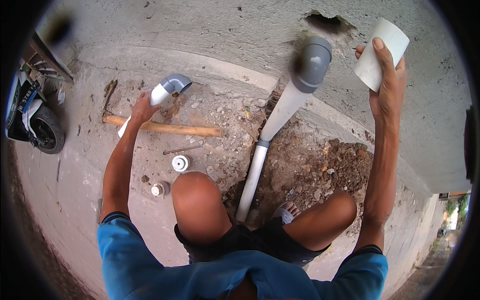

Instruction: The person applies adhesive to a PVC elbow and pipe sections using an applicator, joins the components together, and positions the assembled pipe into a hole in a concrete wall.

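My left hand [143,108] is closed round a white plastic pipe [159,94] with a grey elbow fitting [176,83] on its far end, low over the ground at the left. Raised against the wall at the far right, my right hand [389,86] grips a short, wide piece of white pipe [389,44], thumb along its side. Between the hands, a large grey elbow [314,62] tops a white pipe [283,111]. That pipe slants down into a narrower white pipe [251,180] lying in a dug trench.
A ragged hole [328,22] opens in the concrete wall above the large elbow. Loose soil [325,170] lies beside the trench. At left are a wooden-handled tool [175,129], a thin metal rod [183,149] and two small containers [180,163]. A motorcycle [41,122] stands farther left.
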